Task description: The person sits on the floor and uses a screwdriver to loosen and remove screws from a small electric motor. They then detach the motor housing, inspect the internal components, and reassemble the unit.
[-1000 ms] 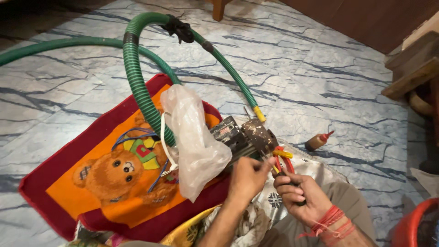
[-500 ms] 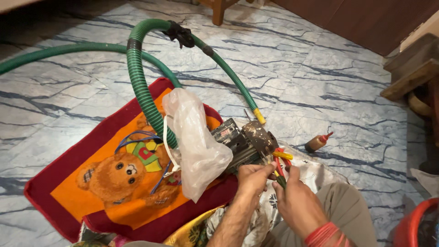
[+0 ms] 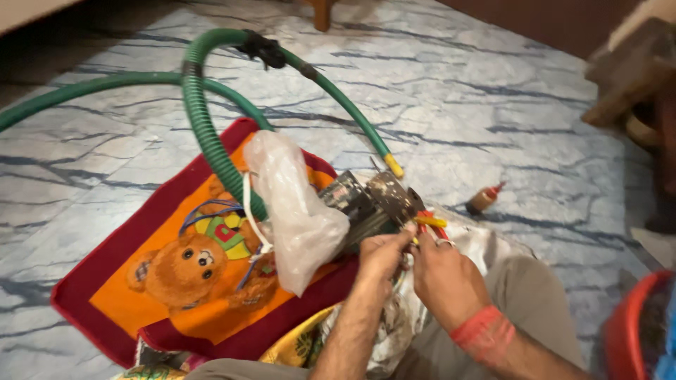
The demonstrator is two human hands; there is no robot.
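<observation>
— Where are the hands now?

— Both are close together at the side of the small dark motor (image 3: 373, 204). The left hand (image 3: 380, 257) has its fingers pinched together on some thin wires next to the motor. The right hand (image 3: 443, 278) is right beside it, with its fingers curled near the yellow and red wires (image 3: 431, 224). I cannot tell if its grip is shut on anything.

— Where is the motor?

— It sits on the edge of the red and orange teddy bear mat (image 3: 176, 274) on the floor, next to a crumpled clear plastic bag (image 3: 296, 211). A ribbed green hose (image 3: 204, 134) bends over the mat and goes toward it.

— Did anything change?

— Yes. A second ago the right hand was lower and further from the motor. Now it has come up beside the left hand. The motor, bag and hose have stayed put.

— Anything else?

— A little brown bottle (image 3: 484, 200) lies on the marble floor (image 3: 451, 91), well apart from the hands.
</observation>
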